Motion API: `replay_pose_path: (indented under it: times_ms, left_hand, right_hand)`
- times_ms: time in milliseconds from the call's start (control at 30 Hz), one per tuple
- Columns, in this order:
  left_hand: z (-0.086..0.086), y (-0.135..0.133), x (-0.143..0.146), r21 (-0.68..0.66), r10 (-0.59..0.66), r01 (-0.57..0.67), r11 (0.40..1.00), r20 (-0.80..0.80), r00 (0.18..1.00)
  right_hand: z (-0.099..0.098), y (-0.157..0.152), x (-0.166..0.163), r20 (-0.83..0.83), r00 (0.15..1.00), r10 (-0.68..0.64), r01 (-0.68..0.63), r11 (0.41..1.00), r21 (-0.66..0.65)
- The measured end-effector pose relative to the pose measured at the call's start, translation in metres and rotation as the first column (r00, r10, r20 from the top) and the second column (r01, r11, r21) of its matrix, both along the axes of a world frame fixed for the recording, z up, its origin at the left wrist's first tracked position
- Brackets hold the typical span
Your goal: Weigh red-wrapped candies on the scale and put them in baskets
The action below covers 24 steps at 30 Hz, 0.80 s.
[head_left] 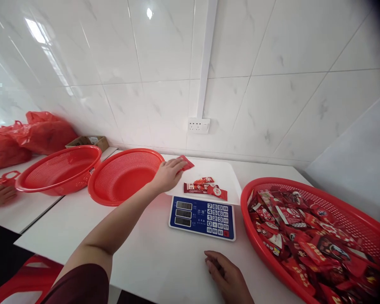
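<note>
My left hand [168, 174] is stretched over the far left corner of the scale's white pan [229, 175], with a small red snack packet [186, 163] gripped in its fingers. Several red packets [205, 188] lie on the pan. In front of them is the scale's blue keypad panel [202, 218]; the digits on its displays are too faint to read. My right hand [227, 275] rests on the table before the scale, loosely curled, thumb and fingers apart, with nothing visible in it.
At right, a large red basket [250, 219] holds many red snack packets. Two red baskets [96, 185] [55, 188] stand left. Beyond them are a cardboard box [103, 143] and red plastic bags [47, 133]. Another person's hand [1, 196] shows at far left. A tiled wall [164, 105] backs the table.
</note>
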<state>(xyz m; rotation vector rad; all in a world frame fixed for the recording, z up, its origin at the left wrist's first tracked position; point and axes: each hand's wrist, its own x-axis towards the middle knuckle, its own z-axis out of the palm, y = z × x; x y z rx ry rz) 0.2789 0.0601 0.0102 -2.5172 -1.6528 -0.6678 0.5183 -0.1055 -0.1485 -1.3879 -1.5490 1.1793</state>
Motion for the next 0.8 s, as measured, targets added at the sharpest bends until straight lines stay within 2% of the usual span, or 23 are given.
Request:
replay_pose_path:
  times_ms: [100, 200, 267, 333, 400, 467, 633, 733, 800]
  left_hand:
    - [0.009, -0.007, -0.023, 0.034, 0.205, -0.206, 0.978, 0.016, 0.979]
    - [0.005, -0.011, -0.039, -0.069, 0.274, -0.275, 0.959, -0.017, 0.962]
    - [-0.002, -0.012, -0.036, -0.139, 0.2, -0.204, 0.969, -0.044, 0.979]
    - [-0.011, -0.015, -0.021, -0.193, 0.055, -0.064, 0.979, -0.052, 0.997]
    - [-0.017, -0.017, -0.001, -0.254, -0.094, 0.079, 0.964, -0.047, 0.994]
    - [-0.022, -0.017, 0.018, -0.307, -0.18, 0.156, 0.939, -0.051, 0.982]
    - [-0.024, -0.014, 0.036, -0.329, -0.175, 0.148, 0.933, -0.054, 0.983]
    - [-0.025, -0.012, 0.03, -0.365, -0.175, 0.186, 0.912, 0.062, 0.983]
    - [-0.025, -0.012, 0.026, -0.344, -0.179, 0.222, 0.912, 0.155, 0.972]
  right_hand:
    - [0.001, 0.002, 0.003, 0.032, 0.997, 0.065, -0.064, 0.998, -0.016]
    - [0.005, 0.004, 0.005, 0.064, 0.992, 0.112, -0.11, 0.994, -0.022]
    - [0.007, 0.005, 0.005, 0.077, 0.991, 0.112, -0.111, 0.994, -0.018]
    - [0.008, 0.005, 0.005, 0.081, 0.99, 0.112, -0.111, 0.994, -0.013]
    - [0.008, 0.005, 0.005, 0.08, 0.991, 0.108, -0.108, 0.994, -0.009]
    - [0.008, 0.004, 0.004, 0.08, 0.991, 0.107, -0.106, 0.994, -0.017]
    - [0.01, 0.002, 0.003, 0.093, 0.992, 0.08, -0.079, 0.997, -0.016]
    - [0.01, 0.003, 0.003, 0.069, 0.996, 0.061, -0.061, 0.998, 0.003]
    - [0.011, 0.003, 0.002, 0.054, 0.997, 0.053, -0.054, 0.998, 0.016]
